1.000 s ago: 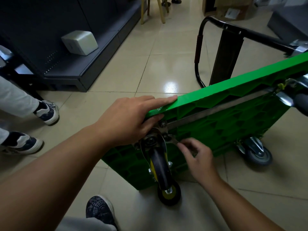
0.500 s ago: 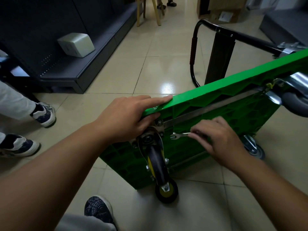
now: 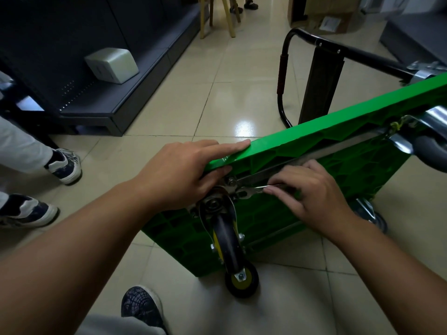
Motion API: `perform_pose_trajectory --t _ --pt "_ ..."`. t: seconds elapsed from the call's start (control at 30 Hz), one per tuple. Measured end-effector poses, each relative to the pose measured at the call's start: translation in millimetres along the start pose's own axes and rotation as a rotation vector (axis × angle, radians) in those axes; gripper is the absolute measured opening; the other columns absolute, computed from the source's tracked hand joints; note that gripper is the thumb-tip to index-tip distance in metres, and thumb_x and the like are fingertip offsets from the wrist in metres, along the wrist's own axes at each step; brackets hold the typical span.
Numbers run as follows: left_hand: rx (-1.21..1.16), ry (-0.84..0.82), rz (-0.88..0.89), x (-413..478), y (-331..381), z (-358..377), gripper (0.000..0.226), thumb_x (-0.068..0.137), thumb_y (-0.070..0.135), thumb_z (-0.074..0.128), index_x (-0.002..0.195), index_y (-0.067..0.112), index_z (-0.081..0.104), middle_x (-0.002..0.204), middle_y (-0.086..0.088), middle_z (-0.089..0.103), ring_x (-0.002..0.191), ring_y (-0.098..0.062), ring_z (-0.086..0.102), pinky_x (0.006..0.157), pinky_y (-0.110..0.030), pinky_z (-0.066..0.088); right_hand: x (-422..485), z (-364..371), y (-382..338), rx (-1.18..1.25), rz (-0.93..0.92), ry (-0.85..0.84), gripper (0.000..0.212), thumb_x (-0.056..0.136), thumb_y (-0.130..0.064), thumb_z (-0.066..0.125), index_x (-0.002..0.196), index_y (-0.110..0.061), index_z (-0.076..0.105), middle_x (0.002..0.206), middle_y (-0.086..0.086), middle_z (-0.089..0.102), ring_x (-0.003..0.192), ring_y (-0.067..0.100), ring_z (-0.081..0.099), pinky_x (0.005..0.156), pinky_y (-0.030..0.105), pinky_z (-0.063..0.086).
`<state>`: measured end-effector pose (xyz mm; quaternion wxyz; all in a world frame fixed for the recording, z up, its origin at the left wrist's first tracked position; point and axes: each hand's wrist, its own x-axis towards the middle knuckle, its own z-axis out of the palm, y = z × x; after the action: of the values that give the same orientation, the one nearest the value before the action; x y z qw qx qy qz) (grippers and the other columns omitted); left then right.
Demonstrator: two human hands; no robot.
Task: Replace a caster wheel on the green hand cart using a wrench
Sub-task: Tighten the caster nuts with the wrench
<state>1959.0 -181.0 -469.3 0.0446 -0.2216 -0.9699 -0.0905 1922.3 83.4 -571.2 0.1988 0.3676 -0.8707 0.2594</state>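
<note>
Green cart point(image 3: 338, 131) steadied, left grip point(image 3: 183, 175) clamped on its edge; right grip point(image 3: 312, 197) pinches wrench point(image 3: 260, 188) at three o'clock of caster point(image 3: 227, 240). Recommend seating wrench squarely before turning.

Wrench point(image 3: 257, 189) at caster point(image 3: 228, 250), grn cart point(image 3: 338, 130) edge-up

Floor tiles point(image 3: 242, 97) are gleaming glossy; the cart point(image 3: 338, 128) is showing matt green plastic, the wrench point(image 3: 254, 189) bright metal.
</note>
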Motion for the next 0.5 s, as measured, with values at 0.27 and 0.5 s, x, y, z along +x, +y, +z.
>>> perform_pose_trajectory --t 0.27,0.5 --pt "-0.005 -0.012 -0.008 -1 2 -2 0.057 0.1 0.047 0.043 0.156 0.05 0.033 0.122 0.006 0.069 0.093 -0.02 0.066 0.074 -0.045 0.055 6 1 -1 -0.075 -0.094 -0.025 0.019 0.094 -0.035 0.064 0.09 -0.019 0.072 0.085 -0.005 0.071 0.074 0.016 0.064 0.07 0.033 0.038" --pt "0.01 -0.021 -0.006 0 0 0 0.057 0.101 0.049 0.041 0.157 0.053 0.029 0.117 0.009 0.069 0.087 -0.015 0.064 0.071 -0.043 0.056 -9 25 3 0.013 0.01 0.018 0.014 0.093 -0.03 0.07 0.09 -0.016 0.072 0.085 -0.003 0.071 0.076 0.02 0.065 0.07 0.037 0.043"
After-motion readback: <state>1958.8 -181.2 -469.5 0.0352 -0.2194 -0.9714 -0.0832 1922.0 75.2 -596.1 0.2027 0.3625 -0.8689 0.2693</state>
